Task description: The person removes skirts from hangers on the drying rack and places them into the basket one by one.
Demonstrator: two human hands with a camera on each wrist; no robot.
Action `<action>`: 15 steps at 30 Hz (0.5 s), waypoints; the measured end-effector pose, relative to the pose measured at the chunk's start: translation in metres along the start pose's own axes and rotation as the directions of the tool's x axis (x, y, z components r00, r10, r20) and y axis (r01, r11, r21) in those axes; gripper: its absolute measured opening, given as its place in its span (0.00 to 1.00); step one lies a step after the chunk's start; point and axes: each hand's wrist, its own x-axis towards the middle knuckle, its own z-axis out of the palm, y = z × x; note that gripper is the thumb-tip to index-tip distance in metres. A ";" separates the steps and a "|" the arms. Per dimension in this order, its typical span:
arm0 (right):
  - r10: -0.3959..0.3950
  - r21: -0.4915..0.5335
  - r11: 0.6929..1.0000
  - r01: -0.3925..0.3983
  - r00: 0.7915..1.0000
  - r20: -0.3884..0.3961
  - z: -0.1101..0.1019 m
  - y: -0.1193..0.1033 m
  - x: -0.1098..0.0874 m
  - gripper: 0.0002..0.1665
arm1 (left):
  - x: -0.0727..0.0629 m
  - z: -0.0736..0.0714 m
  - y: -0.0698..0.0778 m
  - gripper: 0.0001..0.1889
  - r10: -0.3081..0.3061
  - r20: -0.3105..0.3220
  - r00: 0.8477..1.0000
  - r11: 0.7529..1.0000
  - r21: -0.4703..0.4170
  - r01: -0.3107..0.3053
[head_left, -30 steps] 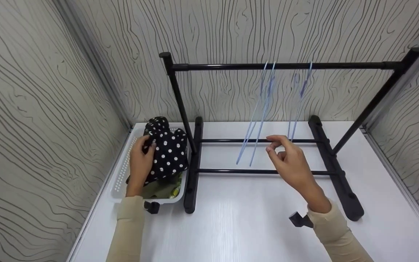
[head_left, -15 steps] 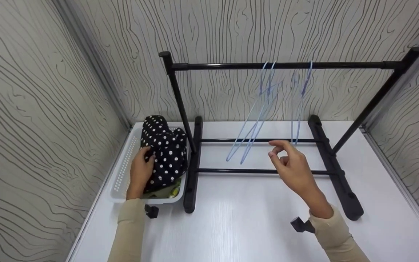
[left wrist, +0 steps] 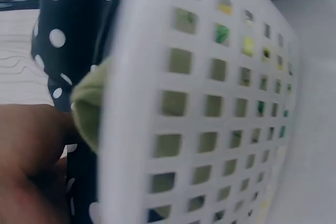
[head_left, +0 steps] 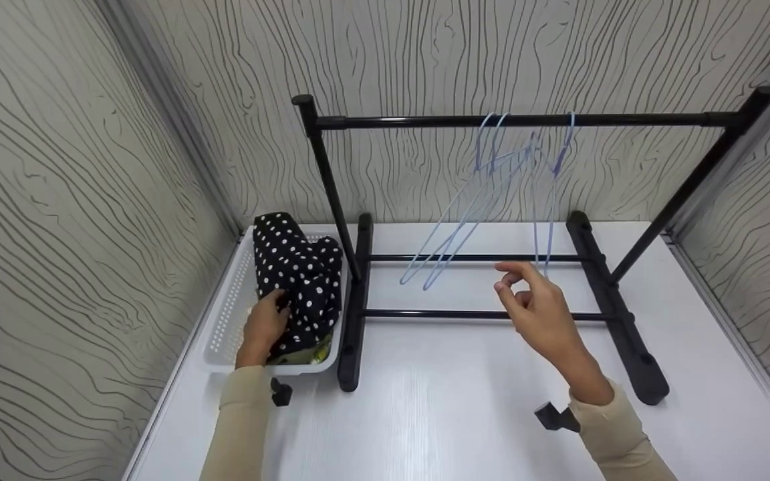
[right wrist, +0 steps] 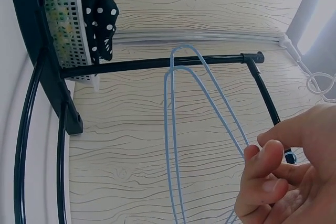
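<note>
In the head view, my left hand (head_left: pixel 265 327) grips a fold of black cloth (head_left: pixel 298 257) with white polka dots. The cloth lies bunched in a white perforated basket (head_left: pixel 228 327), over an olive-green fabric (head_left: pixel 297 357). From the left wrist view, that green fabric (left wrist: pixel 86 98) pokes over the basket rim (left wrist: pixel 128 129) beside my fingers. My right hand (head_left: pixel 542 310) hovers in front of a black rack (head_left: pixel 412 122), fingers loosely curled and holding nothing. Several light blue hangers (head_left: pixel 428 286) hang from its rail, two of them on the left swung at an angle.
The rack's base feet (head_left: pixel 355 334) stand on a white table (head_left: pixel 425 401), the left one close beside the basket. Two lower bars (head_left: pixel 425 314) join the feet. Wood-patterned walls (head_left: pixel 412 53) enclose the back and sides.
My left hand has moved nearer with the fold of polka-dot cloth, whose far part has spread out leftward. The hangers have swung, their lower ends moving left. The right hand has barely shifted.
</note>
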 end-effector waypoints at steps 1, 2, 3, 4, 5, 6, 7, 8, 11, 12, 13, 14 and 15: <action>0.000 0.002 1.000 0.000 1.000 0.000 0.000 0.000 0.000 0.18 | 0.000 0.001 0.000 0.24 -0.005 0.012 1.000 1.000 0.000 0.005; 0.000 0.003 1.000 0.000 1.000 0.001 0.000 0.000 0.000 0.18 | -0.001 0.001 0.000 0.24 -0.011 0.017 1.000 1.000 0.002 0.011; 0.000 0.005 1.000 0.000 1.000 0.002 0.000 0.000 -0.001 0.18 | -0.001 0.002 -0.001 0.24 -0.016 0.020 1.000 1.000 0.003 0.016; 0.000 0.007 1.000 0.000 1.000 0.002 0.001 0.000 -0.001 0.18 | -0.001 0.002 -0.001 0.24 -0.024 0.023 0.999 1.000 0.001 0.024; 0.000 0.008 1.000 0.000 1.000 0.002 0.001 0.000 -0.001 0.17 | -0.002 0.003 -0.001 0.24 -0.029 0.021 0.999 1.000 0.005 0.029; -0.001 0.008 1.000 0.001 1.000 0.000 0.001 0.000 -0.001 0.17 | -0.002 0.003 -0.002 0.24 -0.035 0.020 0.999 0.999 0.009 0.035; -0.001 0.011 1.000 0.001 1.000 0.000 0.001 0.000 -0.001 0.18 | -0.002 0.003 -0.002 0.24 -0.038 0.017 0.999 0.999 0.017 0.038; -0.001 0.013 1.000 0.001 1.000 -0.001 0.001 0.000 -0.001 0.18 | -0.002 0.003 -0.002 0.24 -0.040 0.015 0.999 0.999 0.024 0.040; 0.005 0.015 1.000 -0.005 1.000 0.000 0.001 0.000 -0.002 0.17 | -0.002 0.003 -0.003 0.25 -0.053 0.017 0.998 0.998 0.042 0.052; 0.008 0.017 1.000 -0.008 1.000 0.003 0.001 0.000 -0.002 0.17 | -0.003 0.003 -0.003 0.28 -0.063 0.019 0.998 0.997 0.042 0.062; 0.012 0.020 1.000 -0.012 1.000 0.007 0.000 -0.001 -0.002 0.17 | -0.003 0.002 -0.003 0.31 -0.074 0.020 0.997 0.997 0.040 0.073; 0.016 0.020 1.000 -0.016 1.000 0.010 0.000 -0.001 -0.002 0.16 | -0.004 0.002 -0.003 0.34 -0.085 0.020 0.996 0.996 0.034 0.084; 0.016 0.020 1.000 -0.016 1.000 0.011 -0.001 -0.002 -0.002 0.15 | -0.004 0.001 -0.004 0.37 -0.091 0.019 0.996 0.995 0.030 0.091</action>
